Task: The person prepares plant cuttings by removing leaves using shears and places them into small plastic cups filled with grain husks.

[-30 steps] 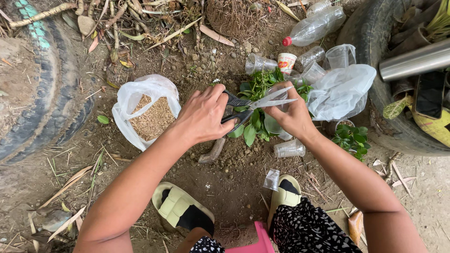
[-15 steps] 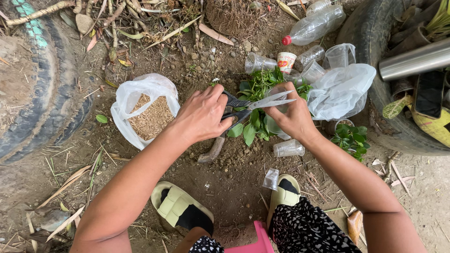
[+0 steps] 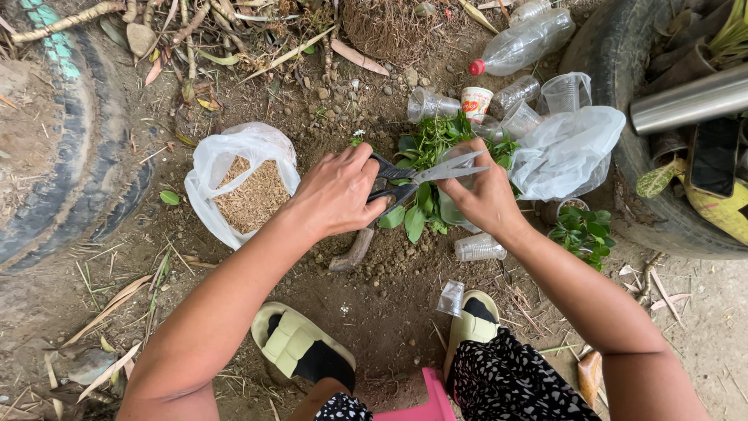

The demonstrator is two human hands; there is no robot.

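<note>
Fingers of the left hand (image 3: 336, 193) are curled tight through the black handles of the scissors (image 3: 425, 176), thumb on top, knuckles toward the camera. Scissor blades stick out to the right, slightly parted, tips reaching over the right hand (image 3: 485, 199). Right hand fingers are closed around a clear plastic cup (image 3: 452, 204), which sits mostly under the palm and just below the blades; thumb presses near the cup's rim, right beside the blade. Cup and scissors are over a clump of green leafy plant (image 3: 427, 148) on bare dirt ground (image 3: 374, 288). White plastic bag (image 3: 248, 181) holding tan husk material lies open just left of the left hand. Another clear cup (image 3: 478, 248) lies on its side just below the right wrist. More empty cups (image 3: 565, 92) and a clear bottle with red cap (image 3: 522, 43) sit behind the plant. Crumpled clear bag (image 3: 565, 152) is right of the hands, against an old tire (image 3: 623, 195). Second tire (image 3: 70, 156) at far left. Both feet in pale sandals (image 3: 292, 343) at bottom.
</note>
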